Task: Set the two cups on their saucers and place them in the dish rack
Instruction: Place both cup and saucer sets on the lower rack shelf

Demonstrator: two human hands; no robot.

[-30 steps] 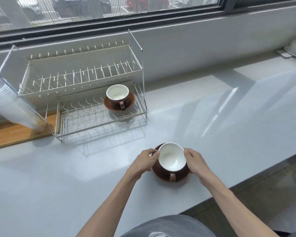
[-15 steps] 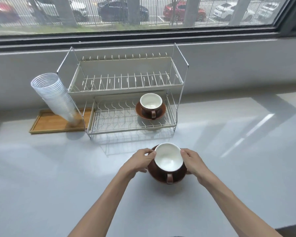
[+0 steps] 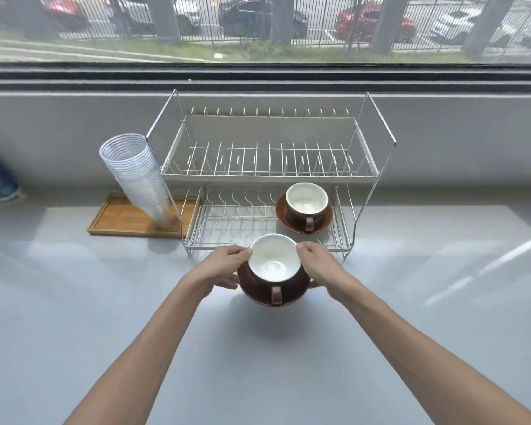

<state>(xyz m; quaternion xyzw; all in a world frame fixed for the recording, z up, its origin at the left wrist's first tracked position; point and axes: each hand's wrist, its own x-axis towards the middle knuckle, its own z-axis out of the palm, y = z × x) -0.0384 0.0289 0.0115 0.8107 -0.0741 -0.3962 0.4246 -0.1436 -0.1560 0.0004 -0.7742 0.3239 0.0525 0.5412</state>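
A brown cup with a white inside (image 3: 274, 266) sits on a brown saucer (image 3: 258, 294), both lifted above the counter just in front of the dish rack (image 3: 270, 176). My left hand (image 3: 224, 268) grips the saucer's left edge, thumb at the cup's rim. My right hand (image 3: 318, 265) grips its right edge the same way. The cup's handle faces me. A second brown cup (image 3: 306, 204) stands on its saucer (image 3: 322, 223) at the right end of the rack's lower tier.
The rack's upper tier holds nothing, and the left part of the lower tier is bare wire. A leaning stack of clear plastic cups (image 3: 135, 176) stands on a wooden tray (image 3: 120, 220) left of the rack. A window ledge runs behind.
Both hands have lifted the cup and saucer off the counter and carried them towards the rack. My view has swung so that the rack is now centred.
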